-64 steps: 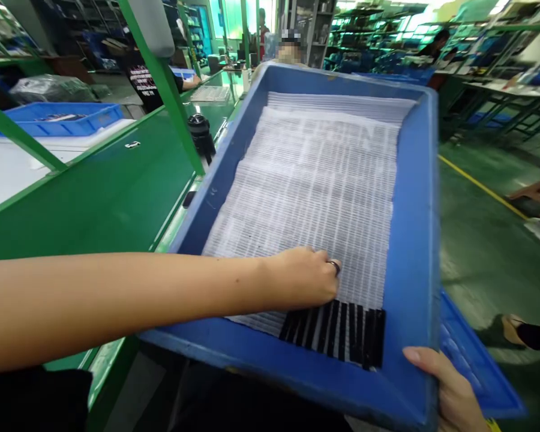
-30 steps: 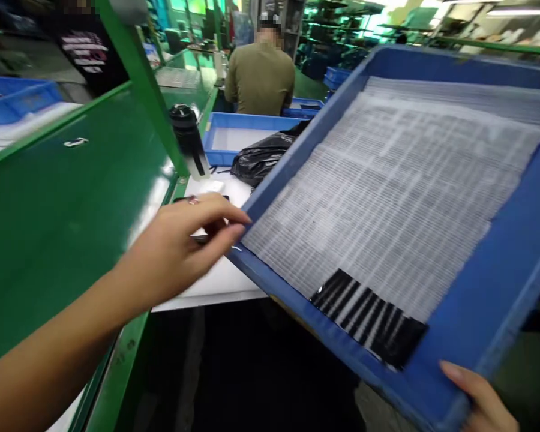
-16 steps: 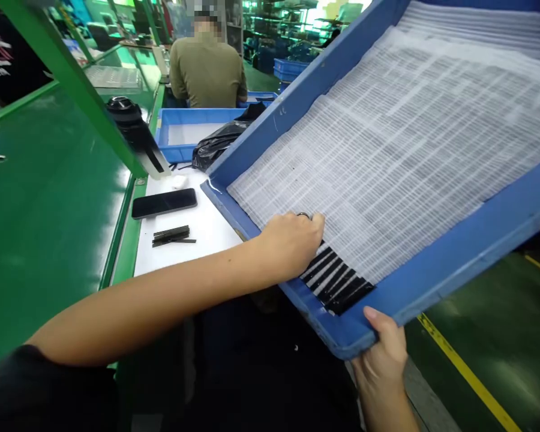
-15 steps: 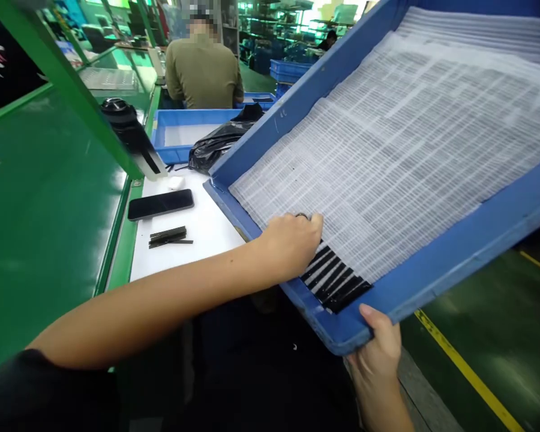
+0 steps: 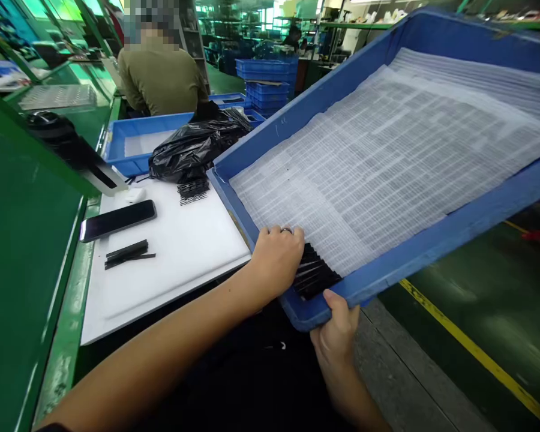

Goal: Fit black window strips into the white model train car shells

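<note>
A large blue tray (image 5: 389,279), lined with a translucent white gridded sheet (image 5: 378,162), is held tilted over the edge of the work surface. My right hand (image 5: 337,324) grips its near corner, thumb over the rim and fingers underneath. Inside the tray, my left hand (image 5: 276,258) is closed, with its fingers curled around the end of a row of thin black strips (image 5: 317,273). The fingertips are hidden behind the hand. These strips lie bunched together along the tray's near wall, between my two hands.
On the white board (image 5: 184,240) lie loose black strips (image 5: 128,255), a phone (image 5: 117,220) and a dark mesh-like bundle (image 5: 193,191). A bottle (image 5: 74,150), a black plastic bag (image 5: 198,144) and another blue tray (image 5: 130,163) stand behind. A person (image 5: 162,75) sits farther back.
The strips in the tray, spaced apart before, are now bunched closer together beside my left hand. The view has shifted right, and the tray is tilted a little less steeply.
</note>
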### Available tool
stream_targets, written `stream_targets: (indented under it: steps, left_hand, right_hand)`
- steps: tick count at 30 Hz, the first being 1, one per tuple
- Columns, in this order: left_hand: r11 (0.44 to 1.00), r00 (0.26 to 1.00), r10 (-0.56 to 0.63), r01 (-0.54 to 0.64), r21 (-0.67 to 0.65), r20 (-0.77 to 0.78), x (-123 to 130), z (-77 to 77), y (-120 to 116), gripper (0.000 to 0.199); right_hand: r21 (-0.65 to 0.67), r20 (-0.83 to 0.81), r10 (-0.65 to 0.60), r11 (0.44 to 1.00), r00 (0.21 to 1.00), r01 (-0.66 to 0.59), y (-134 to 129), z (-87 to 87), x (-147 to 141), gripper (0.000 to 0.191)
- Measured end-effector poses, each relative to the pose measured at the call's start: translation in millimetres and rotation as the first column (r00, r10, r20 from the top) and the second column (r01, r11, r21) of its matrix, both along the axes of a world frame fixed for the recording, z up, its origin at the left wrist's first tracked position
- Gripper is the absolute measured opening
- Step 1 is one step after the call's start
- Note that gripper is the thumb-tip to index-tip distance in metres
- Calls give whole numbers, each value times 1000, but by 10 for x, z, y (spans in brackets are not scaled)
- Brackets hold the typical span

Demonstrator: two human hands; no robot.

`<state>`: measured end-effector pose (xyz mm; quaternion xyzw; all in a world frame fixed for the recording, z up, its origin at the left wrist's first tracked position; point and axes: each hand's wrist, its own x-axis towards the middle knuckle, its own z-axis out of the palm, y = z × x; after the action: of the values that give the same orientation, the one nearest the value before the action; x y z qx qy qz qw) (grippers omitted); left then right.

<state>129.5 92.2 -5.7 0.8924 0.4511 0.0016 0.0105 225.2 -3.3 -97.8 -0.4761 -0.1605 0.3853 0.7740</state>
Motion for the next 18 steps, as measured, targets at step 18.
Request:
stream_targets:
  steps: [18]
  left_hand:
    - [947,962,97,-11,-320,255,476,-305,-285,37]
  right_hand:
    - [-117,-70,115,986,991,-122,-108,-254,334,48]
